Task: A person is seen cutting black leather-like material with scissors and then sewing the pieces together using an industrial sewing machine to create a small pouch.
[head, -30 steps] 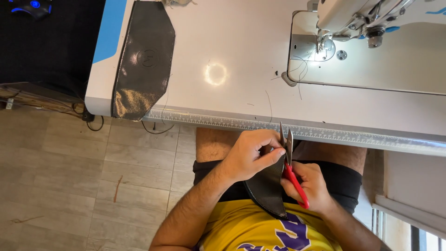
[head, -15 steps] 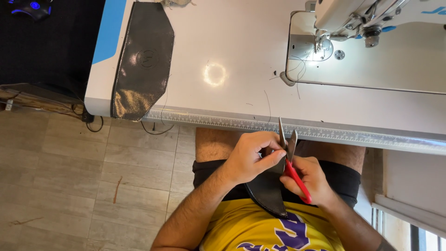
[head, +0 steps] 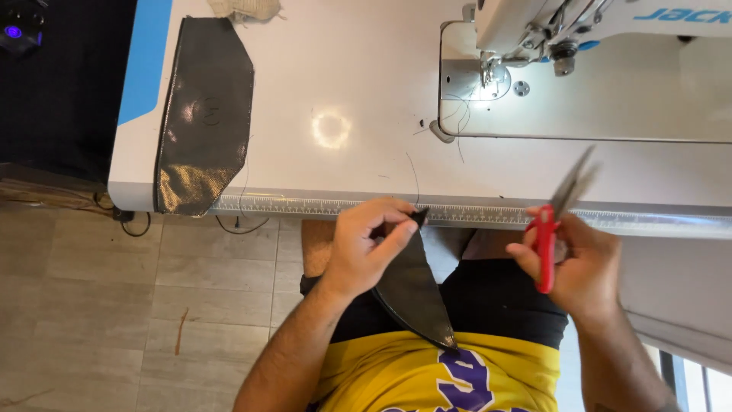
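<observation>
Here your left hand (head: pixel 366 248) pinches the black leather piece (head: pixel 415 294) at centre frame, while your right hand (head: pixel 583 267) grips red-handled snips (head: pixel 550 229) apart at right.

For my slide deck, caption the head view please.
Left hand pinches a black pointed piece; right hand holds red-handled scissors beside the sewing table.

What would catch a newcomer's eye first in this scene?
Probably the red-handled scissors in the right hand, blades up by the table edge. Next, the left hand pinching a pointed black leather piece over the lap, and a shiny black panel on the white sewing table.
</observation>
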